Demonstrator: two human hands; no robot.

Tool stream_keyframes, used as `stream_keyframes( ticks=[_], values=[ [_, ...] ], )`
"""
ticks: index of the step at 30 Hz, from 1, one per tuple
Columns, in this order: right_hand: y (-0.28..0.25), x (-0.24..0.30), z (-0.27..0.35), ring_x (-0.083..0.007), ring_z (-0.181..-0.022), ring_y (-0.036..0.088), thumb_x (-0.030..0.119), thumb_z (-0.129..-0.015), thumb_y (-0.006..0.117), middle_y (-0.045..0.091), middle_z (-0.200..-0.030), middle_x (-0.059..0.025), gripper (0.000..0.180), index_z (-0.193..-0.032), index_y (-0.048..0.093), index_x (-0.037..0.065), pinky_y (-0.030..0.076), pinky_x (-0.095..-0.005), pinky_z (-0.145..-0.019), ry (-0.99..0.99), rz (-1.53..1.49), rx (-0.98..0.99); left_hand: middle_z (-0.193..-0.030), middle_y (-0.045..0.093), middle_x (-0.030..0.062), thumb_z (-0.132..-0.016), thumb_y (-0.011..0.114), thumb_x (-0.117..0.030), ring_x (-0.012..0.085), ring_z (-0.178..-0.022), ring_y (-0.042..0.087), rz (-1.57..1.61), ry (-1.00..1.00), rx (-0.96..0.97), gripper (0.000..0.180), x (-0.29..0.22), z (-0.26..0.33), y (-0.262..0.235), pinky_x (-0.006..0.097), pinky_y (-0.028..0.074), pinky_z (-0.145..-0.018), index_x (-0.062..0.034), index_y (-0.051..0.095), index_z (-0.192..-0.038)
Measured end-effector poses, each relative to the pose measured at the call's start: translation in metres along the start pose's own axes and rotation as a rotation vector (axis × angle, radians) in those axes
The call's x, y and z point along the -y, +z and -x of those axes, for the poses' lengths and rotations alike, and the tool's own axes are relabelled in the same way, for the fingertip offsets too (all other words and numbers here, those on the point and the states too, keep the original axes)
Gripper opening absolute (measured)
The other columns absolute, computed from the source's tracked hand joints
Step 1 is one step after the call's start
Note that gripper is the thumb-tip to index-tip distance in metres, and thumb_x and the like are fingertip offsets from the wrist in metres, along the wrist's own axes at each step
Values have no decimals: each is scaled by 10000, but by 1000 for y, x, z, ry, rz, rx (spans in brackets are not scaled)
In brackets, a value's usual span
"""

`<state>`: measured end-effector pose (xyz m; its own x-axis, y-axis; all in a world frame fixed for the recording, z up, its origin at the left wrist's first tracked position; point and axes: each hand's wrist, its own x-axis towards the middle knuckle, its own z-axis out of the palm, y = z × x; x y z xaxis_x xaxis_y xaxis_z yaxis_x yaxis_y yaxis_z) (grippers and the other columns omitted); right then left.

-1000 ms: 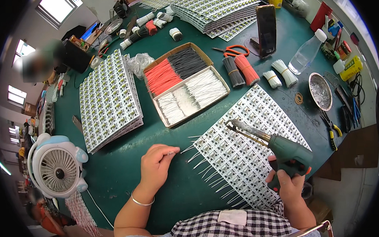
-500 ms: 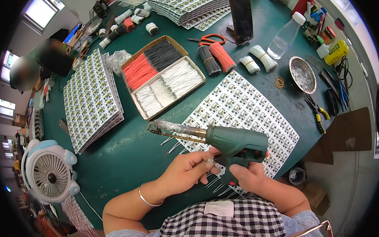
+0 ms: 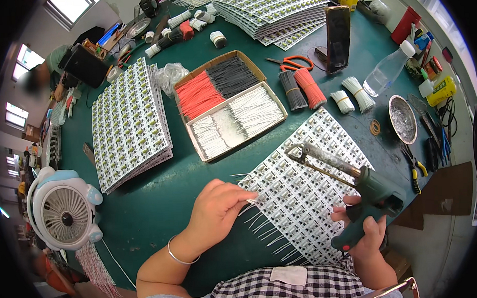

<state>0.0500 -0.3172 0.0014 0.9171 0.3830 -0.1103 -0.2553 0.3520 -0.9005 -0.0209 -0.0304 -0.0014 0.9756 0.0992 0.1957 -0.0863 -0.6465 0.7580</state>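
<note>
A dark green soldering gun [image 3: 379, 189] is gripped in my right hand [image 3: 369, 238], its metal tip pointing up and left above a panel of small white circuit boards [image 3: 303, 186]. My left hand [image 3: 213, 212] is at the panel's left edge, thumb and forefinger pinched on a short white wire [image 3: 252, 201]. More white wires [image 3: 273, 238] stick out along the panel's lower left edge. Beyond the panel lies a shallow cardboard box [image 3: 196, 150] with red, black and white wires sorted in its compartments.
At left stand a panel stack [image 3: 130, 126] and a small fan [image 3: 66, 210]. Bundled wires [image 3: 310, 88], orange-handled scissors [image 3: 298, 61], a phone [image 3: 338, 40] and a clear bottle [image 3: 387, 73] lie behind. A metal bowl [image 3: 403, 119] and pliers [image 3: 415, 169] sit at right.
My hands have moved apart. The left one went from beside the soldering gun's handle to the panel's left edge; the right one carried the gun rightward and tilted its tip upward. The view shifted.
</note>
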Motion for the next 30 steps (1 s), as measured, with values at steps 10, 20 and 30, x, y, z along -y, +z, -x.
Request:
stream_keyframes(
  ticks=[10,20,30],
  values=[
    [3,2,15,-335,-826,655,292,-846,588,534,-1198,-207,639,-1352,321,6,557,-419,-709,109,147,43,-762,619,-25,-648,718,-35,190,-740,537,-502,208,-170,205,11,-11,13,339,405,-670,-128,673,-825],
    [-12,-6,28,-199,-841,606,113,-886,458,633,-942,-118,410,-1271,423,-24,486,-341,-778,163,692,358,-721,555,-87,-678,669,-103,134,-768,513,-654,276,-192,180,19,-7,22,369,279,-770,-183,689,-839],
    [-3,-17,29,-312,-841,630,38,-688,677,654,-894,-110,223,-910,654,40,474,-411,-822,75,959,272,-714,535,-86,-700,645,-125,122,-789,518,-628,294,-156,146,24,-8,25,390,261,-814,-187,681,-826]
  ],
)
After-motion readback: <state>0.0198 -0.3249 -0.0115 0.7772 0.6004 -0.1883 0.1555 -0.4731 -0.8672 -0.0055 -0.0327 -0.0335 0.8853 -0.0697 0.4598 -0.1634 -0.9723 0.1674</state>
